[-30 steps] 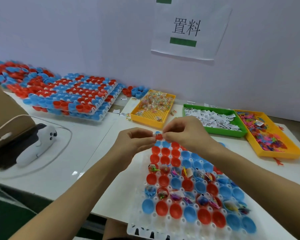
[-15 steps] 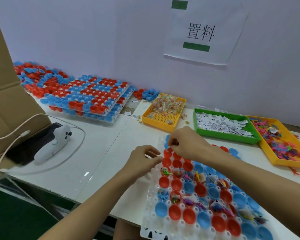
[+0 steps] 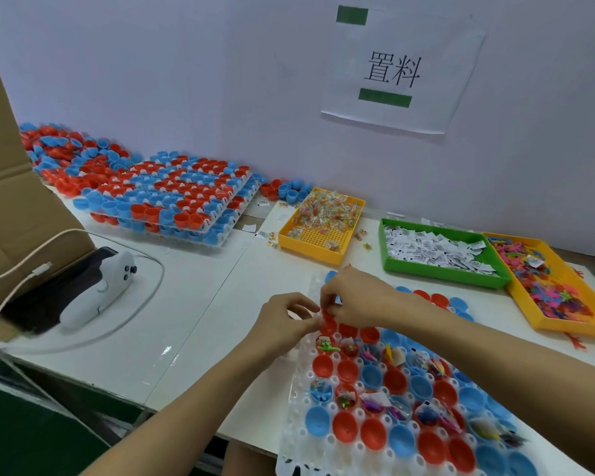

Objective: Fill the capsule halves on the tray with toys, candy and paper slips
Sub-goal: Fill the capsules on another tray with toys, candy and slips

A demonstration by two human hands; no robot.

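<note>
Just below the middle of the frame the two hands meet over the far-left corner of the white tray [image 3: 291, 420]. The left hand [image 3: 282, 322] has its fingers curled, thumb and forefinger closed in a pinch grip at a red capsule half [image 3: 327, 321]. The right hand [image 3: 354, 297] curls its fingertips onto the same half from the far side; what lies inside it is hidden.

The tray sits at the lower right on the white worktop [image 3: 193, 304], its red and blue halves partly filled with toys and slips. Further back stand a yellow bin of candy [image 3: 323, 221], a green bin of paper slips [image 3: 437, 250] and, at the right edge, a yellow bin of toys [image 3: 557, 286]. Stacked trays of capsules [image 3: 165, 201] lie at the upper left, a white controller [image 3: 97, 290] at the left, a paper sign [image 3: 399, 67] on the wall.
</note>
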